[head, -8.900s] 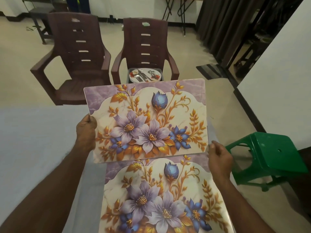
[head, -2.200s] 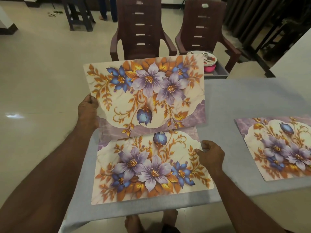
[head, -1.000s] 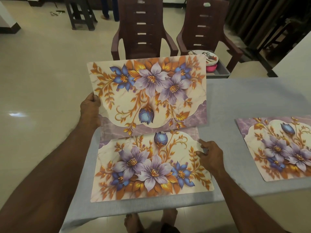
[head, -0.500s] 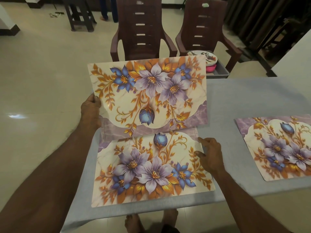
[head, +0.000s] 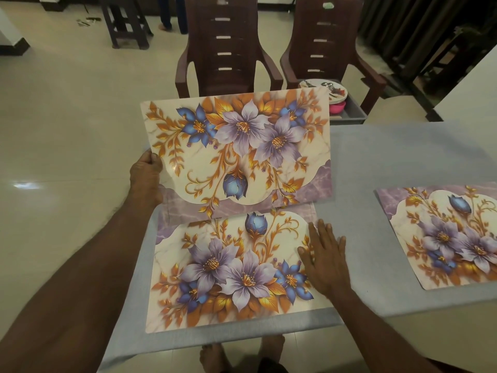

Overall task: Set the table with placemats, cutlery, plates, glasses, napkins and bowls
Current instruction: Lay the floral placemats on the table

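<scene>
I see my left hand w/ fingers curled round the left edge of a rectangular floral placemat, purple and blue flowers w/ gold leaves, held tilted above the grey-clothed table. My right hand lies flat, fingers straight and spread, pressing the right side of a second matching placemat lying at the table's near edge. A third matching placemat lies well apart, to the right. Two brown plastic chairs stand beyond; one holds a tray w/ plates.

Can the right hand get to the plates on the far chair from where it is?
Probably not: the right hand lies flat on the near placemat, and the plates sit beyond the table's far edge.
</scene>
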